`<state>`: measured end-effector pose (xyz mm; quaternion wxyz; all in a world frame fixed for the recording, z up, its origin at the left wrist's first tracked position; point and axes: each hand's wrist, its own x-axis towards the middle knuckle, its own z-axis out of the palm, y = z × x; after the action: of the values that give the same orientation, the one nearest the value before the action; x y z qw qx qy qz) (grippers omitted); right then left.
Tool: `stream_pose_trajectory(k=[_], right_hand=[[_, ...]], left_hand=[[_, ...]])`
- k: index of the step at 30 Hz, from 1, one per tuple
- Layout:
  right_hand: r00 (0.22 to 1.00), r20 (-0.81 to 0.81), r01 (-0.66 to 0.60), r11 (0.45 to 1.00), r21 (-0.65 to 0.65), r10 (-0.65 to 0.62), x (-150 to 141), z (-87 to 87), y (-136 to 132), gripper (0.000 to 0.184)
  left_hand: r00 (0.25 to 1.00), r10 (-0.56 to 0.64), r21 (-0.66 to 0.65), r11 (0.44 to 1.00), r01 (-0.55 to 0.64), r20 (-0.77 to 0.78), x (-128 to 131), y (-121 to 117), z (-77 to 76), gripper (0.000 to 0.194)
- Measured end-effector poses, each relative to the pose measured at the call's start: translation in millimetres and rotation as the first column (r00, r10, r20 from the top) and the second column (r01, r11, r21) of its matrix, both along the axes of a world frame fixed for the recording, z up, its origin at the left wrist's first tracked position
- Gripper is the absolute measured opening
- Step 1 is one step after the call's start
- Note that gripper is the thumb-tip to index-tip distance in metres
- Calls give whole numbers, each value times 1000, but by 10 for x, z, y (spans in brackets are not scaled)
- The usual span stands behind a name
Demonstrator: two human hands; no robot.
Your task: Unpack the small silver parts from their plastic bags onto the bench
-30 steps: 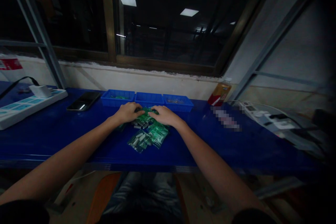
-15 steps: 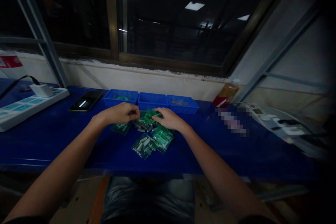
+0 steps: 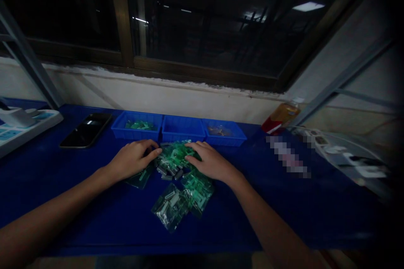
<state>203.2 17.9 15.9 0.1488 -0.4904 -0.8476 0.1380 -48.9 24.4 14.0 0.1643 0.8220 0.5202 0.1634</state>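
A heap of small parts and green plastic bags lies on the blue table between my two hands. My left hand rests at the heap's left edge, thumb and fingers apart and curved toward it. On the other side, my right hand touches the green plastic, its fingers spread. Nearer to me lie a clear bag of pale metal-like parts and, overlapping it, a green bag of parts. Another bag sticks out from under my left hand.
Behind the heap stand three blue trays in a row: the left tray holds green pieces, the middle tray shows a bare floor, the right tray holds small parts. A phone, power strips and a bottle lie around.
My left hand pulled back with curled fingers, then opened again beside the heap. My right hand stays at the heap's right side. The view has tipped down and come closer to the table.
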Motion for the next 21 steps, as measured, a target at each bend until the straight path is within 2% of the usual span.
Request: stream_pose_trajectory(k=[8, 15, 21], right_hand=[[1000, 10, -13, 1000, -10, 13, 27, 22, -26, 40], [998, 62, -32, 998, 60, 28, 14, 6, -52, 41], [998, 48, -36, 997, 73, 33, 7, -32, -5, 39]], left_hand=[[999, -33, -28, 999, 33, 0, -8, 74, -73, 42], [977, -20, -208, 976, 65, 212, -51, 121, -117, 34], [957, 58, -193, 981, -2, 285, -93, 70, -108, 40]])
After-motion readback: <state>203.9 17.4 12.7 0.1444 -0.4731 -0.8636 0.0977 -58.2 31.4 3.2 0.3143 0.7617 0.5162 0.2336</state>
